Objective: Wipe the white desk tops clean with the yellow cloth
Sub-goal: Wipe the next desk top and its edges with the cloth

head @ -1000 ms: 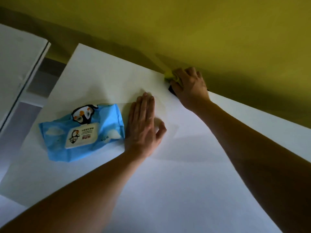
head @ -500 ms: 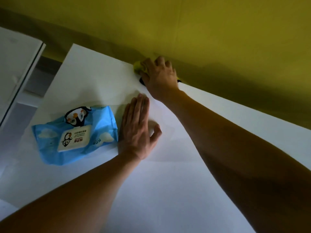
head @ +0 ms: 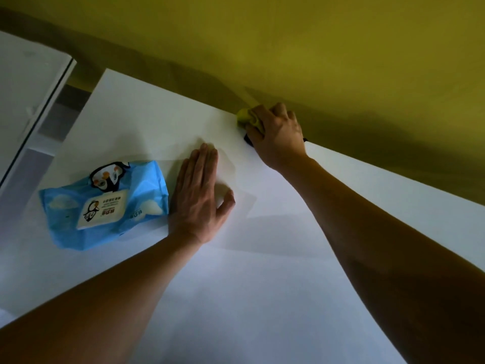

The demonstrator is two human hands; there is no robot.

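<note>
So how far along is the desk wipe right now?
Done: cannot tell; no wiped area shows. In hand: the right hand grips the yellow cloth at the white desk back edge by the wall, the left hand flat beside the wipes pack. Left: probably under that pack, and the neighbouring desk top.

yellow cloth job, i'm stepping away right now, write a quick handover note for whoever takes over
Right hand: grips the bunched yellow cloth at the far edge of the white desk top, against the yellow wall.
Left hand: flat, palm down on the desk, fingers straight, right beside the blue wet wipes pack.
Done: cannot tell from the surface how much is wiped; the cloth is working the back edge.
Left: the near area, the spot under the wipes pack, and the second white surface to the left.
</note>
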